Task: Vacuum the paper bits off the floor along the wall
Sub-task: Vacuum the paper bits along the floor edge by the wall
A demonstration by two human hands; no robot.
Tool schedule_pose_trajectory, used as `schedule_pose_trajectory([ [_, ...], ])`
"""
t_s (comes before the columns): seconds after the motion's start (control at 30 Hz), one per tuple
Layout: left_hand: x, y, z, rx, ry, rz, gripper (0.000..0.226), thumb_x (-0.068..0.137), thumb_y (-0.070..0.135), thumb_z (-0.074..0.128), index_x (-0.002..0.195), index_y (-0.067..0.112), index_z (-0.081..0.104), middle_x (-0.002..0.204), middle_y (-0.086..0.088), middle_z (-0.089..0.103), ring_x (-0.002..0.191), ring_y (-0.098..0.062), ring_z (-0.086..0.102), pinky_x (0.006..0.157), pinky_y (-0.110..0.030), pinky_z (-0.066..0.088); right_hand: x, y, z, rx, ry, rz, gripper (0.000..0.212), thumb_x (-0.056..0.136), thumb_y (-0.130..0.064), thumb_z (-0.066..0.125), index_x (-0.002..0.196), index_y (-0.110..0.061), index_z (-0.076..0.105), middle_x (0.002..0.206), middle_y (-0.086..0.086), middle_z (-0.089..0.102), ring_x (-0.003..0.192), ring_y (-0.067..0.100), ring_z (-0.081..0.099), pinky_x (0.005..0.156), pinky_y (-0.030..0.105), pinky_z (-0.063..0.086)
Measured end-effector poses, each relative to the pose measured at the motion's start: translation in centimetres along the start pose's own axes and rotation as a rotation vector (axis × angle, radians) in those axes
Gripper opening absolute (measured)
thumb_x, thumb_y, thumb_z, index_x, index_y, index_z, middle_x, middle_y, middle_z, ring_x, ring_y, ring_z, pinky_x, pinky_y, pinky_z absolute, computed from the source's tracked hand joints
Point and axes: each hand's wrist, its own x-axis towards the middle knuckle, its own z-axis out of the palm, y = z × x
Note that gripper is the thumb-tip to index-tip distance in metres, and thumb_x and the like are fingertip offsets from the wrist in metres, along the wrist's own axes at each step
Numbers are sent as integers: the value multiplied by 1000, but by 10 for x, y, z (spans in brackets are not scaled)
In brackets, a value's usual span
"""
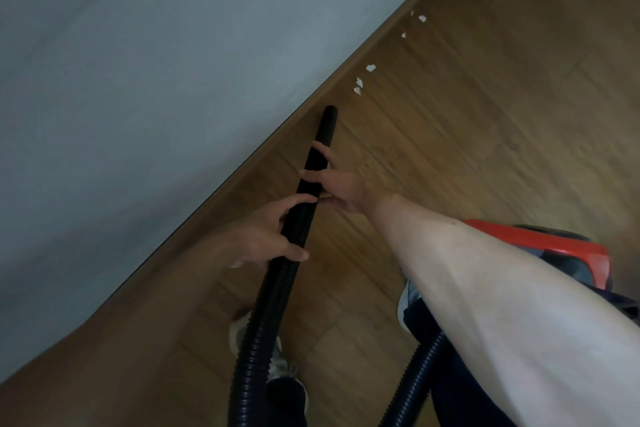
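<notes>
ribbed black plastic hose [263, 322], wood-grain floor [485, 149], matt wall [138, 62]

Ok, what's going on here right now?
A person works a black vacuum hose with both hands: the right hand grips the smooth nozzle, and the left hand grips the ribbed hose. The nozzle tip sits by the wall, just short of the nearest paper bits. More lie ahead. The red vacuum stands to the right.

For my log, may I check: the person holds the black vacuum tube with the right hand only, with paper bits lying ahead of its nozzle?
Not quite: the head view shows both hands on it, the right hand gripping the black vacuum tube and the left hand gripping it lower, where it turns ribbed. Paper bits lie ahead of its nozzle.
</notes>
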Motion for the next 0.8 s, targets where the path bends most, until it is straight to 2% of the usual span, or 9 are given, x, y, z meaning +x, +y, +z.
schedule_pose_trajectory([
  [0.07, 5, 5, 4, 1, 16, 28, 89, 80, -2, 77, 143, 47, 37, 127, 6, 51, 103, -7, 56, 62, -26, 60, 1, -4, -9, 19, 5, -10, 75, 92, -12, 67, 149, -43, 30, 144, 6, 47, 111, 23, 60, 63, 26, 58],
  [0.17, 12, 15, 9, -23, 29, 48, 89, 79, -1, 78, 141, 48, 38, 127, 5, 51, 107, -13, 56, 65, -31, 61, 1, -12, -23, 50, 4, -14, 74, 93, -10, 65, 149, -42, 30, 142, 7, 48, 105, 21, 62, 62, 26, 58],
  [0.27, 21, 26, 16, -23, 42, 74, 88, 78, -1, 78, 141, 47, 38, 129, 7, 50, 108, -9, 54, 69, -23, 57, 2, -18, -40, 52, 9, -10, 71, 95, -8, 59, 150, -41, 30, 142, 7, 48, 109, 23, 61, 61, 24, 58],
  [0.37, 29, 36, 26, -32, 51, 91, 87, 79, -1, 78, 140, 47, 39, 122, 14, 50, 108, -6, 52, 70, -22, 56, 3, -24, -57, 31, -7, -9, 73, 94, -4, 59, 150, -42, 31, 144, 6, 46, 115, 25, 58, 64, 26, 59],
  [0.5, 40, 48, 40, -14, 79, 127, 87, 79, 2, 78, 142, 45, 36, 116, 23, 45, 114, -7, 46, 83, -18, 49, 5, -31, -76, -2, -41, 1, 73, 95, -5, 59, 149, -44, 30, 143, 6, 47, 117, 25, 56, 71, 29, 60],
  [0.57, 45, 53, 46, 7, 97, 146, 86, 79, 3, 78, 142, 44, 35, 114, 27, 42, 114, -2, 43, 79, -10, 45, 6, -33, -86, -14, -49, 1, 73, 95, -5, 59, 149, -44, 30, 142, 6, 47, 117, 25, 56, 70, 29, 60],
  [0.67, 52, 61, 55, -1, 110, 163, 86, 79, 0, 78, 141, 42, 35, 114, 27, 43, 102, 9, 44, 70, 0, 44, 8, -37, -99, -26, -58, 3, 71, 95, -5, 59, 148, -44, 32, 140, 5, 48, 113, 25, 57, 69, 28, 60],
  [0.73, 56, 63, 59, 0, 122, 162, 87, 78, 2, 79, 141, 42, 35, 121, 23, 45, 107, 7, 45, 85, -6, 45, 11, -39, -106, -43, -64, 2, 72, 94, -5, 61, 147, -44, 33, 141, 4, 48, 116, 26, 57, 73, 30, 60],
  [0.8, 59, 66, 62, 1, 139, 161, 90, 78, 4, 80, 144, 44, 34, 131, 18, 45, 119, -4, 43, 97, -20, 44, 14, -42, -110, -47, -59, -2, 74, 93, -6, 64, 148, -45, 34, 142, 4, 48, 120, 27, 55, 79, 33, 60],
])
